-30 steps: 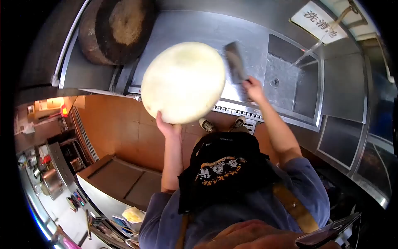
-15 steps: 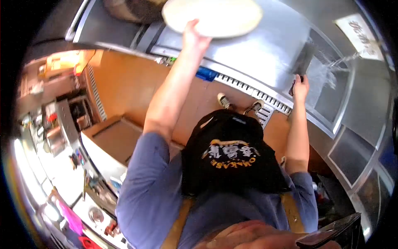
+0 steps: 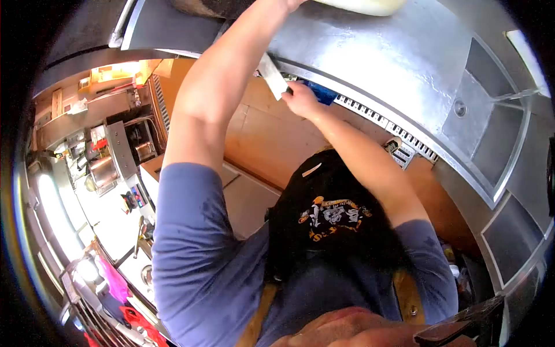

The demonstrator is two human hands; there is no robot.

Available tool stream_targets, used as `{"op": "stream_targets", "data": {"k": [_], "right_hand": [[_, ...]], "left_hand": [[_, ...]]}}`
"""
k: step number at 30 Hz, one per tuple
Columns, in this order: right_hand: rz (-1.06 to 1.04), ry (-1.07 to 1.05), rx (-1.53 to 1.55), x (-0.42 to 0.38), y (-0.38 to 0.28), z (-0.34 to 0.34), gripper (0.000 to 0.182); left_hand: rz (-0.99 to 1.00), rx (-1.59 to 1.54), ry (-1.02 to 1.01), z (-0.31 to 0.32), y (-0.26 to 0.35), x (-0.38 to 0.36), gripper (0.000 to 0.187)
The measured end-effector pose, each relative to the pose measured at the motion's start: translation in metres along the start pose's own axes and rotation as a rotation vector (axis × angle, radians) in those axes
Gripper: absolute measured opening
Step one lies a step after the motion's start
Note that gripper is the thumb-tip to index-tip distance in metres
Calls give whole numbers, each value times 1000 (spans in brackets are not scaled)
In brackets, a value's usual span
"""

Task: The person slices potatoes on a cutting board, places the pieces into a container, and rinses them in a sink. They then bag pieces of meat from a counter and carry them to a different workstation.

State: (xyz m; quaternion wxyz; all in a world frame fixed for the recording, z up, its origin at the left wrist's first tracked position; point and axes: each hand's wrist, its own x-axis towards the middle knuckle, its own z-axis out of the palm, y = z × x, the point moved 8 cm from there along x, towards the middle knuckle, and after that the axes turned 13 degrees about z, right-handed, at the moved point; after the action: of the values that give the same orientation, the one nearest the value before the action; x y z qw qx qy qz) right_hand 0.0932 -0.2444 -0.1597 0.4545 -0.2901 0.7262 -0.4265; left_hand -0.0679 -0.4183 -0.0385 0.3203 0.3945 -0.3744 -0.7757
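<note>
My right hand [image 3: 302, 99] is closed around the handle of a cleaver [image 3: 272, 75]. Its broad, pale blade points up and left, by the counter's front edge and beneath my left forearm, which hides part of it. At the top edge of the view is my left hand [image 3: 291, 4], mostly cut off. It is at the left rim of a round, cream-white board [image 3: 370, 6] and appears to grip it, though most of the fingers are out of view. Only the board's lower edge shows, above the metal counter [image 3: 370, 52].
On the right is a sunken sink with a drain [image 3: 460, 108], and a thin stream of water [image 3: 514, 95] beside it. A slotted floor grate [image 3: 399, 130] runs below the counter front. Shelves and cooking equipment [image 3: 104, 168] stand to the left.
My right hand has carried the cleaver from the sink's water stream leftward to the counter's front edge. The round board and my left hand have shifted up, partly out of view.
</note>
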Motion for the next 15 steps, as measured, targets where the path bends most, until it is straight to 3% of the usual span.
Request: {"op": "stream_targets", "data": {"k": [2,4,6,8,10,11,15], "right_hand": [[44,-35,-42,13,12,9,37],[-28,102,-72,9,24,-9,36],[67,175,30,-15,37,-60,31],[138,376,105,-51,55,-118,26],[271,409,-45,-85,55,-159,29],[314,374,94,-86,88,-151,34],[99,166,30,-48,26,-103,37]], "left_hand": [[14,1,-40,-5,-2,3,47],[-10,10,-26,-10,-3,2,47],[-24,7,-11,-14,-1,1,46],[-66,-49,-35,-7,0,-2,45],[-76,-103,-54,-8,-7,3,46],[-82,-141,-63,-5,-8,3,46],[-100,-134,-86,-10,-20,10,47]]}}
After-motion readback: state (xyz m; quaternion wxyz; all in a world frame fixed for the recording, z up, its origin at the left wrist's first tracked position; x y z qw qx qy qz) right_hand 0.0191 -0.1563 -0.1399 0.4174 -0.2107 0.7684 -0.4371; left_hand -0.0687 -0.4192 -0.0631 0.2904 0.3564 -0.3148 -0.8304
